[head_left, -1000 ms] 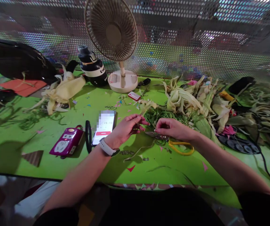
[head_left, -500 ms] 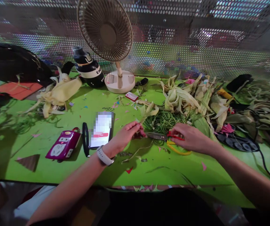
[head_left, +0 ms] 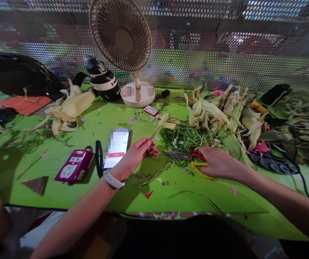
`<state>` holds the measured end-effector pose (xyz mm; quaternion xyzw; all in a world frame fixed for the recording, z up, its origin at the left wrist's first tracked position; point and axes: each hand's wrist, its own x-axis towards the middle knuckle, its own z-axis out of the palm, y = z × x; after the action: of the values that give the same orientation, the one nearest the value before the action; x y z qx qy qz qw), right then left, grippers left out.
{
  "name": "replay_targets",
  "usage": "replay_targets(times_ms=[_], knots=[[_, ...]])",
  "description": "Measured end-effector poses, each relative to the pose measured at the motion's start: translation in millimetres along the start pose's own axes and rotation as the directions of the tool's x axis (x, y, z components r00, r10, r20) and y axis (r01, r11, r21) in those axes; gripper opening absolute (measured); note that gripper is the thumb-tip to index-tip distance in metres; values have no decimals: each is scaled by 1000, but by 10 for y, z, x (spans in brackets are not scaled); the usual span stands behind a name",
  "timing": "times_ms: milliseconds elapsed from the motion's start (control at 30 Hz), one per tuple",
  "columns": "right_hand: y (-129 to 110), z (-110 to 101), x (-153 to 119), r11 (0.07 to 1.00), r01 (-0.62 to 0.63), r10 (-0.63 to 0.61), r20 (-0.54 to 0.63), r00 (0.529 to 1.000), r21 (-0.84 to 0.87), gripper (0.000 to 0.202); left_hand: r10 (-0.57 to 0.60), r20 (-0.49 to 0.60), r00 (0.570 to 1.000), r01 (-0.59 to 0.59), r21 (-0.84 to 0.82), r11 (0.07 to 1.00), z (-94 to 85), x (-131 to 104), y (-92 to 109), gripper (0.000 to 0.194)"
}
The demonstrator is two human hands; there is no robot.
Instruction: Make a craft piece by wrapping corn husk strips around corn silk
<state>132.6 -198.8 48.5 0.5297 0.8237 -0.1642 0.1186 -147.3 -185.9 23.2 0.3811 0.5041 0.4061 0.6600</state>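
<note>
My left hand [head_left: 139, 149], with a pale watch band at the wrist, is closed in a pinch on a corn husk piece [head_left: 159, 125]. The husk's pale green strip points up and to the right. A small pink bundle [head_left: 152, 150] hangs below these fingertips; its kind is unclear. To the right, my right hand [head_left: 214, 162] is closed at the red and yellow handles of the scissors [head_left: 180, 155]. The blades point left, low over the table and apart from the husk. Just behind them lies a tangle of green strings [head_left: 188, 138].
Behind the strings is a heap of dry husks [head_left: 211, 111]. A phone [head_left: 117, 145], a black ring-shaped object [head_left: 98, 158] and a purple device [head_left: 75, 164] lie left. A fan [head_left: 137, 94] and bottle [head_left: 104, 86] stand before the perforated metal screen [head_left: 197, 46]. Paper scraps dot the green table [head_left: 181, 199].
My left hand has moved left with the husk, away from the scissor tips. The husk now stands more upright. My right hand has shifted slightly on the handles, and the scissors have barely moved.
</note>
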Motion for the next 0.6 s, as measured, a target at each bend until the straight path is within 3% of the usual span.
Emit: replay_targets(times_ms=[133, 200, 333, 400, 467, 533, 600], knots=[[189, -10, -36, 973, -54, 45, 47, 998, 226, 15, 4, 11, 1000, -3, -46, 999, -22, -2, 52, 15], [286, -52, -88, 905, -86, 54, 88, 995, 416, 16, 18, 10, 1000, -17, -90, 996, -27, 7, 95, 14], [414, -123, -261, 533, -181, -59, 250, 967, 827, 40, 26, -6, 1000, -26, -154, 988, -36, 29, 210, 12], [444, -117, -359, 368, -197, -158, 270, 950, 909, 49, 27, -32, 999, -32, -169, 985, -43, 23, 277, 11], [445, -89, -438, 266, -207, -237, 272, 933, 942, 52, 41, -60, 997, -52, -180, 982, -53, 6, 344, 9], [403, -57, -484, 218, -237, -301, 296, 906, 947, 58, 62, -78, 995, -76, -189, 979, -66, -16, 403, 8], [313, -38, -490, 283, -258, -306, 342, 889, 924, 68, 79, -83, 993, -94, -198, 976, -77, -39, 449, 9]])
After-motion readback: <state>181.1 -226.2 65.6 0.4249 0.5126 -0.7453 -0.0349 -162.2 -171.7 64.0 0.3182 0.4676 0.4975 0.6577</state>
